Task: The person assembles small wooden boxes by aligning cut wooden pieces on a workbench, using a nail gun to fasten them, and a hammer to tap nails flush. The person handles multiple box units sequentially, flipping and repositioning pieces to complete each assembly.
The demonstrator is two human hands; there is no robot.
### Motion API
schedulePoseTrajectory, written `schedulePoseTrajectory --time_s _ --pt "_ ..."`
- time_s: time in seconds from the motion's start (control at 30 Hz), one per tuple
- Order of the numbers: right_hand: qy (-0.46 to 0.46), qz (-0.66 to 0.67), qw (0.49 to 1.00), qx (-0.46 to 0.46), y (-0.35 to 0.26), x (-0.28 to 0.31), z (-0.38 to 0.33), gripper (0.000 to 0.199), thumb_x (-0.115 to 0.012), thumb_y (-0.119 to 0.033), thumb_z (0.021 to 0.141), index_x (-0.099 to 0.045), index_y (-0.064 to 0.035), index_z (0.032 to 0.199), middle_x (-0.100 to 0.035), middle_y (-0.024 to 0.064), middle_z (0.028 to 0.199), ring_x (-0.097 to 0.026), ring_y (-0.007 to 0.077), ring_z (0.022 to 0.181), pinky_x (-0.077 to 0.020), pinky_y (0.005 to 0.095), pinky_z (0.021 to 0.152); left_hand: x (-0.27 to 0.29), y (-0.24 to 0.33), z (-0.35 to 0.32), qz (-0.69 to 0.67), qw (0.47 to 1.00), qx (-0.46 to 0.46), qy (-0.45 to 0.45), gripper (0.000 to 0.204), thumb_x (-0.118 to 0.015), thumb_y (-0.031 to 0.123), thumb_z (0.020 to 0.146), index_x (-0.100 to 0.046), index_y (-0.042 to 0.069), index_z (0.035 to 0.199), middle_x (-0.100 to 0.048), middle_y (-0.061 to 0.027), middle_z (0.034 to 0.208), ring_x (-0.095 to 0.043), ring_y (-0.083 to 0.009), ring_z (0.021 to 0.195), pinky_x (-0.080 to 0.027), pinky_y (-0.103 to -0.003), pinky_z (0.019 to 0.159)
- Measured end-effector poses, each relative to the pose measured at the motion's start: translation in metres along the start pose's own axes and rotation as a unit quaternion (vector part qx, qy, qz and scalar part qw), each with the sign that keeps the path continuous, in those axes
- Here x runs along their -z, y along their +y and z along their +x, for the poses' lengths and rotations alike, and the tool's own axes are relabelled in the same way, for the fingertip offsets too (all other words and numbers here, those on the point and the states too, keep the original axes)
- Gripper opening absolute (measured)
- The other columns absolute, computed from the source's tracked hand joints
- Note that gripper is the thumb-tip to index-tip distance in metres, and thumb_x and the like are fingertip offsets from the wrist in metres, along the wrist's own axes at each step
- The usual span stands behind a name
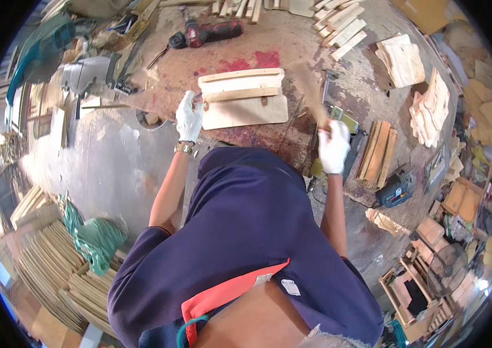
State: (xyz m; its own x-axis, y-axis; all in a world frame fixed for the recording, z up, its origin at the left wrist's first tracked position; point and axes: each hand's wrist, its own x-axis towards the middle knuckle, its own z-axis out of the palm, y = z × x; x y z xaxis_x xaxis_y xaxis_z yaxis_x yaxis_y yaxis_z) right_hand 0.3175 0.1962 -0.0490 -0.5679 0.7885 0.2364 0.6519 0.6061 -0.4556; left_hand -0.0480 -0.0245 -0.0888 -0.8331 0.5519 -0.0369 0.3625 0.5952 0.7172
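Observation:
My left hand [189, 118], in a white knit glove, is closed on the left edge of a pale wooden board [246, 113]. Two wooden strips [241, 94] run across this board, one along its far edge and one nearer its middle. To the right, my gloved right hand [334, 148] grips a flat wooden stick [311, 93], smeared by motion, that points away from me. Just beyond and beside that hand lies a green and black tool [347, 123], partly hidden by it.
A red and black cordless drill [205, 35] lies at the far side. Pale wood strips [341, 29], shaped wood pieces [402, 62], brown wood strips [377, 153] and a blue power tool [396, 188] sit to the right. A saw [86, 74] stands far left.

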Motion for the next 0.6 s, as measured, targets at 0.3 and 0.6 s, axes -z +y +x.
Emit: schedulePoseTrajectory --time_s 0.3,0.6 --pt "-0.217 0.039 0.934 0.282 -0.074 -0.109 0.036 0.044 -0.077 -0.017 0.078 -0.062 -0.0073 0.118 -0.058 0.0136 0.116 -0.056 0.0351 0.116 -0.0497 0.0454 0.098 0.008 -0.039 -0.054 0.002 0.999 -0.015 -0.04 0.022 -0.061 0.006 0.084 -0.062 0.004 0.106 -0.065 -0.0144 0.085 -0.065 -0.0286 0.077 -0.051 -0.037 0.071" --pt "-0.199 0.067 0.963 0.168 -0.029 -0.109 0.035 0.051 -0.081 -0.02 0.076 -0.063 -0.0053 0.122 -0.059 0.0179 0.128 -0.056 0.0395 0.12 -0.0496 0.0468 0.101 0.001 -0.032 -0.065 0.054 0.994 -0.06 -0.073 0.034 -0.067 0.004 0.077 -0.062 0.004 0.111 -0.058 -0.0119 0.089 -0.061 -0.0276 0.077 -0.051 -0.038 0.073"
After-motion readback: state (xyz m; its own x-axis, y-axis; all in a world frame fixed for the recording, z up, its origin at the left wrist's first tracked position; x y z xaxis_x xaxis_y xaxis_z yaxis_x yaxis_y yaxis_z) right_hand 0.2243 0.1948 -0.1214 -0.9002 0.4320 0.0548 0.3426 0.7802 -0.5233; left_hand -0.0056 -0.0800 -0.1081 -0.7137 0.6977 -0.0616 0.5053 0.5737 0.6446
